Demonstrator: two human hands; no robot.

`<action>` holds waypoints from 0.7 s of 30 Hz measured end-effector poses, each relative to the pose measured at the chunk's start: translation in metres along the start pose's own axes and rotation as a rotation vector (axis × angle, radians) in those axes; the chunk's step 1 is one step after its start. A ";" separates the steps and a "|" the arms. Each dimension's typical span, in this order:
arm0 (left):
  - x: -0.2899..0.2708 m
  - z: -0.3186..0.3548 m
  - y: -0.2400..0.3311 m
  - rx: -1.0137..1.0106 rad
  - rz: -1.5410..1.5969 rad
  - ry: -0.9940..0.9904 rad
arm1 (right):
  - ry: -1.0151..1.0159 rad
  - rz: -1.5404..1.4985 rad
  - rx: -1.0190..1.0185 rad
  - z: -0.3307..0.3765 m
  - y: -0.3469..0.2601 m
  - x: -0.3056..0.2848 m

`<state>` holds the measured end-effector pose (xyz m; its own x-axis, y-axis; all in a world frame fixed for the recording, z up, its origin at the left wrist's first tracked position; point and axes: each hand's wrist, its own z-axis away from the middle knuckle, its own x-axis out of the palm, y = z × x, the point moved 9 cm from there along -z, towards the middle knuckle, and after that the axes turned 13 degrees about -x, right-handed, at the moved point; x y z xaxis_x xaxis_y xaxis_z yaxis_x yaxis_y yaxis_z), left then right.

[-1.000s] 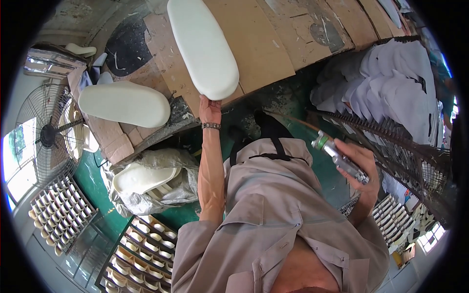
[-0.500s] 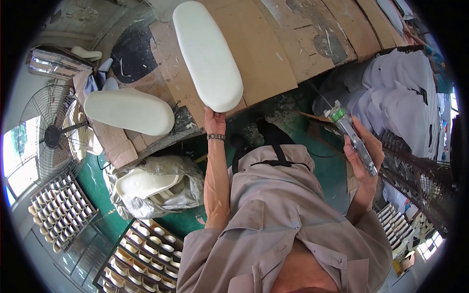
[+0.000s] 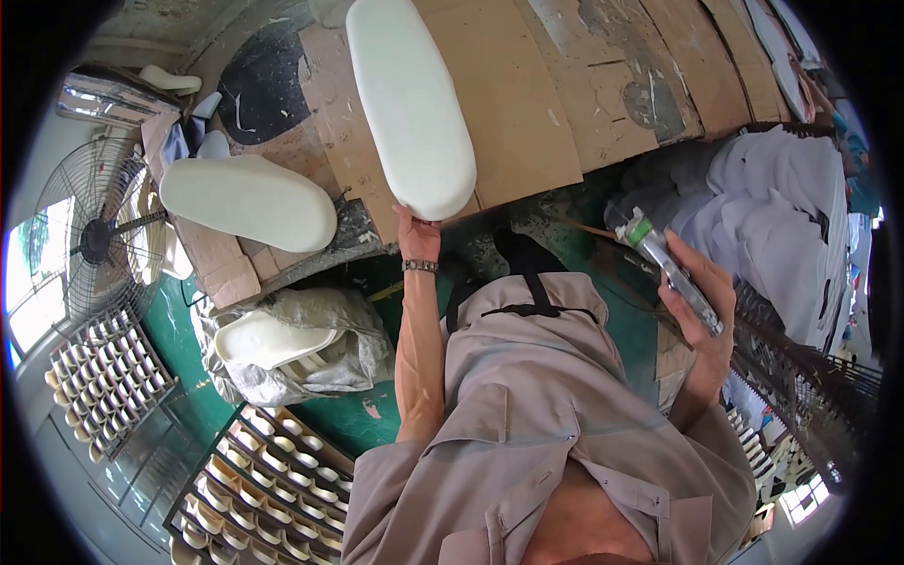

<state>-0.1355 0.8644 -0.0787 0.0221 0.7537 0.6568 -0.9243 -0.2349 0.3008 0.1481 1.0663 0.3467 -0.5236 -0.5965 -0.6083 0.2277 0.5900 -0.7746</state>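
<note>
Two bare hands are visible in the head view. The left hand [image 3: 419, 237] is partly closed and has hold of the near end of a long white padded piece [image 3: 410, 108]; its fingers pass underneath, so their exact bend cannot be told. The piece extends forward from this hand over the desk [image 3: 527, 85], which is covered with cardboard sheets; its near end reaches the desk's front edge.

The right hand [image 3: 702, 292], well apart from the left, is closed around a silver handheld tool [image 3: 670, 268] with a green collar. The tool's collared end points forward and to the left, clear of the white piece.

Left of the left hand, a second white piece [image 3: 250, 202], broader at one end, lies on the desk. Farther left stands a wire-caged fan [image 3: 99, 240]. Nearer the body, left of the forearm, a crumpled grey sack [image 3: 348, 363] holds a white sole-shaped piece [image 3: 273, 337]. Behind it, a rack [image 3: 268, 480] carries rows of small pale pieces. Beyond the right hand, white sheets [image 3: 763, 212] hang in overlapping layers.
</note>
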 end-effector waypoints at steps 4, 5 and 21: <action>0.013 0.002 0.002 0.017 -0.052 -0.038 | 0.073 -0.016 0.166 0.003 0.024 -0.009; 0.015 0.000 0.003 0.022 -0.046 -0.036 | 0.074 -0.045 0.177 0.002 0.029 -0.013; 0.044 0.060 0.040 0.167 -0.016 -0.116 | -0.067 -0.007 -0.029 -0.131 0.169 0.112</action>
<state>-0.1485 0.8517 0.0038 0.0886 0.6849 0.7232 -0.8475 -0.3297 0.4160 0.0204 1.1708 0.1708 -0.4683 -0.6352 -0.6142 0.2001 0.6008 -0.7739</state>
